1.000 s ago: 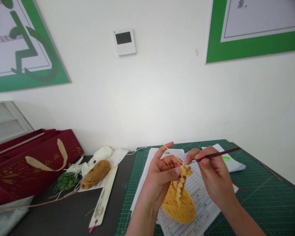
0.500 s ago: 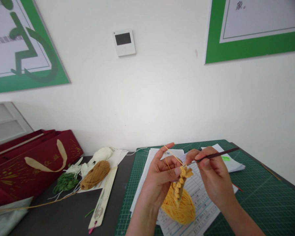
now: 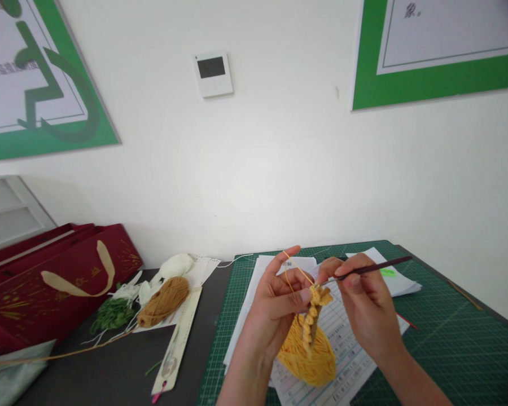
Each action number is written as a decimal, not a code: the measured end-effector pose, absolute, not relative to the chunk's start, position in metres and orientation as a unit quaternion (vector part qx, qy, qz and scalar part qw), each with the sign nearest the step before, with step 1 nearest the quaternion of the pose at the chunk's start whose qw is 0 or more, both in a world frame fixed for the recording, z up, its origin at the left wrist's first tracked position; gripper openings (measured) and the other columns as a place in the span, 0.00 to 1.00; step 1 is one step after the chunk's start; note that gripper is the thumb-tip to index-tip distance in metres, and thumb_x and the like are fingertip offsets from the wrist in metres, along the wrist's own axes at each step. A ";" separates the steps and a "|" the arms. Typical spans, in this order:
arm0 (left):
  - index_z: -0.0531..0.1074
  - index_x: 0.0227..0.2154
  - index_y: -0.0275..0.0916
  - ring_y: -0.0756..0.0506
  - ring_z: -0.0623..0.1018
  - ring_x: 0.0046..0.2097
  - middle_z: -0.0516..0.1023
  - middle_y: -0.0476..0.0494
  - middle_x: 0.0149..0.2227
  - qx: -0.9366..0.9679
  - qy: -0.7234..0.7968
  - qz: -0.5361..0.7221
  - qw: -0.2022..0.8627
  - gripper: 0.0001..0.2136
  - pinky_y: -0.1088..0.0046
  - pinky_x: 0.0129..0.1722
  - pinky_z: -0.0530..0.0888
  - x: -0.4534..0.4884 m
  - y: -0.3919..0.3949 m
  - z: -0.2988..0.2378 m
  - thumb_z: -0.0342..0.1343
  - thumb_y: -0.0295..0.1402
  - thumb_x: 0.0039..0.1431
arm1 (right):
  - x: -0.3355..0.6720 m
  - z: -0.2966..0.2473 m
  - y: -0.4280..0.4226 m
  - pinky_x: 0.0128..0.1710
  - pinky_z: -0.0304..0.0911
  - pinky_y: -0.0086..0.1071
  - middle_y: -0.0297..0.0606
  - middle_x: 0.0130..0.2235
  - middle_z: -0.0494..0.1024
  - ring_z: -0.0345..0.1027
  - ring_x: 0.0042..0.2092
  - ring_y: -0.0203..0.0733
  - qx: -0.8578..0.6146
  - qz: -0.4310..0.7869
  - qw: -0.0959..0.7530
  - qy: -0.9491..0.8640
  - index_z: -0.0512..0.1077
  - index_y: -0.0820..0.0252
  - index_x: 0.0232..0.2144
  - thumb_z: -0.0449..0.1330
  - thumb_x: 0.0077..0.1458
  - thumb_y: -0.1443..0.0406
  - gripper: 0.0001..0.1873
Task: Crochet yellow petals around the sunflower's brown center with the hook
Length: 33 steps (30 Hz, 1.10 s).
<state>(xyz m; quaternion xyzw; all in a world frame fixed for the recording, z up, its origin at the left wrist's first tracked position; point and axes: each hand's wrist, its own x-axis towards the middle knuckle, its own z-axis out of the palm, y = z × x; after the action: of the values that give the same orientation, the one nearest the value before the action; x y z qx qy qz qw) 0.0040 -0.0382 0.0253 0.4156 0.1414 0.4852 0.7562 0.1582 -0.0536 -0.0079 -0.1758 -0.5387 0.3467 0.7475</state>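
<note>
My left hand (image 3: pixel 275 304) pinches the top of a small twisted yellow crochet piece (image 3: pixel 312 316), with a yellow strand (image 3: pixel 294 262) looped over its raised forefinger. My right hand (image 3: pixel 366 304) grips a thin dark crochet hook (image 3: pixel 372 267), its tip at the top of the piece. Below both hands a skein of yellow yarn (image 3: pixel 307 358) lies on printed paper sheets (image 3: pixel 342 338) over a green cutting mat (image 3: pixel 449 332).
Left of the mat on the dark table (image 3: pixel 110 372) lie a brown yarn skein (image 3: pixel 164 300), green yarn (image 3: pixel 110 314), white yarn (image 3: pixel 175 264) and a long paper label (image 3: pixel 176 344). A dark red gift bag (image 3: pixel 55 282) lies at the far left. The white wall stands close behind.
Both hands stay almost where they were; the crochet piece hanging under my fingers has shifted only slightly.
</note>
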 end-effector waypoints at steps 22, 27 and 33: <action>0.66 0.60 0.39 0.53 0.72 0.29 0.77 0.51 0.30 0.442 0.159 0.513 0.718 0.38 0.78 0.29 0.65 0.007 -0.035 0.018 0.73 0.22 0.46 | 0.157 -0.013 -0.053 0.46 0.60 0.42 0.36 0.37 0.77 0.72 0.45 0.46 -0.194 0.305 0.762 -0.537 0.72 0.51 0.40 0.56 0.68 0.60 0.06; 0.66 0.60 0.39 0.52 0.72 0.30 0.76 0.50 0.30 0.447 0.166 0.518 0.710 0.37 0.77 0.28 0.66 0.008 -0.035 0.017 0.73 0.23 0.46 | 0.157 -0.013 -0.053 0.43 0.62 0.42 0.38 0.38 0.77 0.73 0.46 0.48 -0.198 0.287 0.758 -0.551 0.72 0.51 0.41 0.55 0.68 0.62 0.05; 0.66 0.60 0.39 0.53 0.72 0.30 0.76 0.51 0.30 0.448 0.176 0.526 0.701 0.37 0.77 0.29 0.66 0.008 -0.036 0.018 0.74 0.24 0.45 | 0.157 -0.009 -0.055 0.41 0.64 0.42 0.38 0.37 0.76 0.73 0.44 0.47 -0.203 0.246 0.758 -0.569 0.72 0.51 0.41 0.55 0.68 0.63 0.05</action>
<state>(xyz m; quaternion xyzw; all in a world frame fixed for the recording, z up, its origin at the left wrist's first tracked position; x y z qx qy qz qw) 0.0077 -0.0359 0.0180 0.4478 0.1763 0.5263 0.7010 0.1572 -0.0548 -0.0088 -0.2032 -0.5691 0.2459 0.7579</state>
